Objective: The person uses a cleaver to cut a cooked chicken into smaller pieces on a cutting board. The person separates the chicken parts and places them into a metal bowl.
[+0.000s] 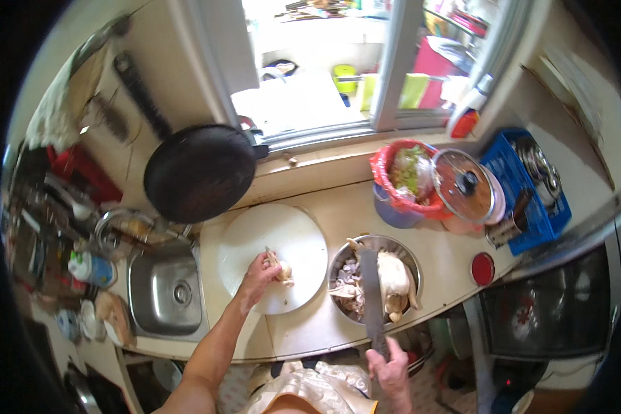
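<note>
My left hand [257,279] grips a pale piece of poultry [285,273] over the round white cutting board [269,227]. A small dark scrap lies near the board's front edge. Around the handle of a cleaver [371,290] my right hand [392,368] is closed, beyond the counter's front edge. The long dark blade points away from me and passes above a stainless steel bowl [417,261], hiding its middle. In that bowl a pale plucked bird [395,277] lies on the right, with cut poultry pieces [349,271] on the left.
Left of the board is a steel sink [165,300]; a black frying pan [201,173] hangs above. Behind the bowl stand a red-lined waste bin [380,165] and a glass lid [463,189]. A blue basket [538,230] and red round lid [483,269] sit at right.
</note>
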Available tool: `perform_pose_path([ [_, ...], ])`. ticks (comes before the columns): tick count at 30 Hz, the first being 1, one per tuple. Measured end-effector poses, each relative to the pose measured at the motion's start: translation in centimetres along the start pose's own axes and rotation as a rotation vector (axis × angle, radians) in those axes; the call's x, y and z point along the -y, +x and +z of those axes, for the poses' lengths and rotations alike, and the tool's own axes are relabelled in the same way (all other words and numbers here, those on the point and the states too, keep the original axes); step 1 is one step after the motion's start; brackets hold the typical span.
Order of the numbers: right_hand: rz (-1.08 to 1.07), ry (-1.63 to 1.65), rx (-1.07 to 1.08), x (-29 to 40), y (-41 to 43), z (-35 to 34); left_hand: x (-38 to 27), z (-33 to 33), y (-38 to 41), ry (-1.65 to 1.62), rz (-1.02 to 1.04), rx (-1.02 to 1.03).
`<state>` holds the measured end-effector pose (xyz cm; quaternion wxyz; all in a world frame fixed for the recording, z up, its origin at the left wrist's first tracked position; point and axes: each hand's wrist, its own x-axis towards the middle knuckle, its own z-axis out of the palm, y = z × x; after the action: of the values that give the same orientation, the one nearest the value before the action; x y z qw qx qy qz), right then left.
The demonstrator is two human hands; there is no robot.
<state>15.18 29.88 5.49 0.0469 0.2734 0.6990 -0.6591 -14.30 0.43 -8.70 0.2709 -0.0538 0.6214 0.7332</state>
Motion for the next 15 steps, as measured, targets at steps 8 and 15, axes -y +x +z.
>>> perform_pose_path([
  [8, -0.258, -0.367, 0.308, -2.6, 4.0, 7.4, 2.0, -2.1, -2.2, 0.967, 0.548, -0.388],
  [15, -0.024, -0.275, 0.341, 1.5, 3.1, 11.5, 2.2, -7.8, 1.7, 0.974, 0.846, -0.072],
])
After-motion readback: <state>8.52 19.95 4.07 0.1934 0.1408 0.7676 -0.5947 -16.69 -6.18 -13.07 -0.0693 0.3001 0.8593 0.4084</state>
